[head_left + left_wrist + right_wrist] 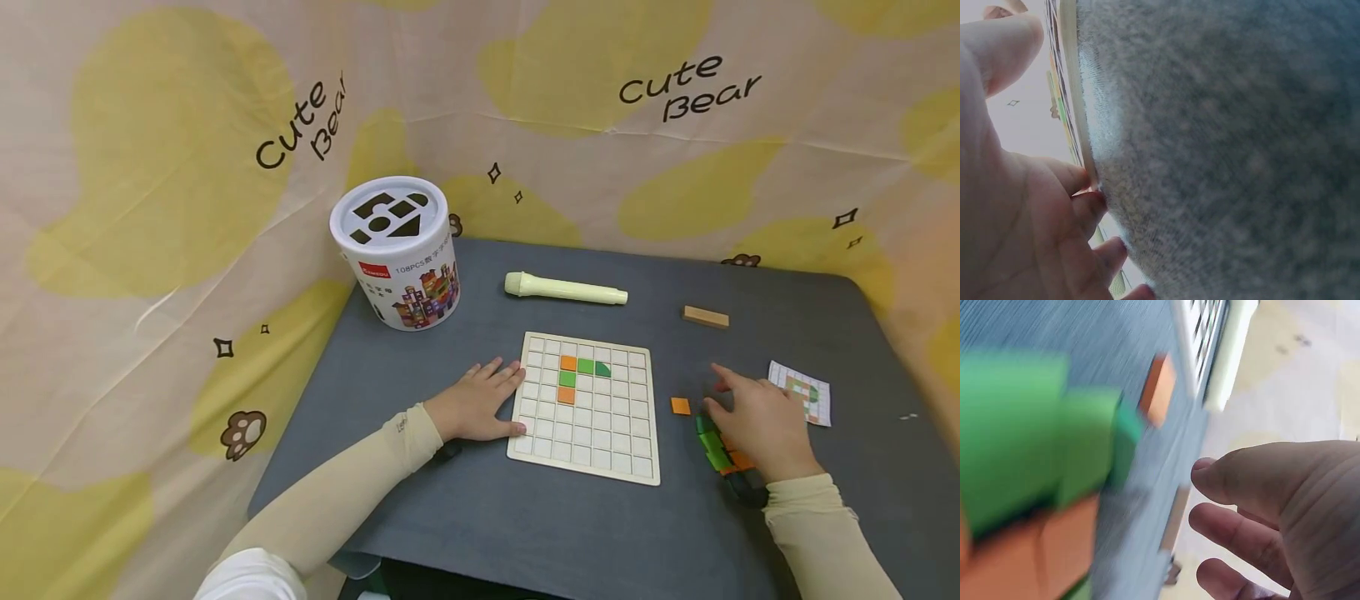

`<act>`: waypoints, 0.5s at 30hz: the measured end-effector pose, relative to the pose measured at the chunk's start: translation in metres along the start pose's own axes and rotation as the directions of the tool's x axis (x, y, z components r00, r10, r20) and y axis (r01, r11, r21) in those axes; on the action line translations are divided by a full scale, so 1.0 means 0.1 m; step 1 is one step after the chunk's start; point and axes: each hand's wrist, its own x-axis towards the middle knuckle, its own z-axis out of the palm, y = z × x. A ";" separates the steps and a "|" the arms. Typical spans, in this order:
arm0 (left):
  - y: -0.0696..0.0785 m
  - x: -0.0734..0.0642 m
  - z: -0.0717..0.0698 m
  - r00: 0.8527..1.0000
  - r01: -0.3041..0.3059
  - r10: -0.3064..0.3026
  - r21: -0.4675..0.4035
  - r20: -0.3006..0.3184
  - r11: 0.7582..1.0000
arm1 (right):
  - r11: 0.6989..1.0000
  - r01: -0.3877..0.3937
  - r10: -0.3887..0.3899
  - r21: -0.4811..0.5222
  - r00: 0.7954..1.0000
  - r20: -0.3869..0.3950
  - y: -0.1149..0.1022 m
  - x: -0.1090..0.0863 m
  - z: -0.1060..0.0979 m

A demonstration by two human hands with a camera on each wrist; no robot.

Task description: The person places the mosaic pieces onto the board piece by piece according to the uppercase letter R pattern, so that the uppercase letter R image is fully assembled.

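A square grid board (585,454) lies on the table, with orange and green tiles (567,379) and a dark green quarter-round tile (602,369) in its upper cells. My left hand (476,404) touches the board's left edge with spread fingers. My right hand (768,425) hovers over a cluster of green and orange blocks (716,450) right of the board, partly covering them. Nothing shows between its thumb and fingers in the right wrist view. A single orange square block (680,406) lies between the board and that hand.
A printed pattern card (821,400) lies beyond my right hand. Behind the board are a pale yellow toy microphone-shaped stick (566,288) and a wooden block (706,317). A white bucket (397,250) with shape holes in its lid stands at the back left, near the curtain.
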 end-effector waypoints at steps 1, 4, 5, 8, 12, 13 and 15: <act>0.00 0.00 0.00 1.000 0.000 0.000 0.002 -0.002 1.000 | 1.000 -0.018 0.018 0.002 1.000 0.006 0.06 -0.02 -0.01; -0.01 0.01 0.02 1.000 -0.002 0.002 0.009 -0.002 1.000 | 0.997 -0.081 0.081 -0.006 0.996 0.041 0.23 -0.09 -0.03; -0.02 0.01 0.02 1.000 -0.003 0.003 0.011 -0.004 1.000 | 0.995 -0.102 0.103 -0.011 0.993 0.056 0.28 -0.11 -0.04; -0.02 0.02 0.02 1.000 -0.007 0.007 0.013 -0.002 1.000 | 0.987 -0.159 0.162 -0.031 0.982 0.096 0.40 -0.17 -0.06; -0.02 0.02 0.01 1.000 -0.006 0.006 0.004 0.003 1.000 | 0.977 -0.207 0.211 -0.044 0.969 0.129 0.49 -0.22 -0.07; -0.02 0.02 0.01 1.000 -0.006 0.006 0.001 0.002 1.000 | 0.976 -0.215 0.219 -0.046 0.966 0.134 0.50 -0.22 -0.07; -0.02 0.02 0.01 1.000 -0.004 0.004 0.001 0.007 1.000 | 0.973 -0.226 0.230 -0.045 0.964 0.132 0.52 -0.23 -0.07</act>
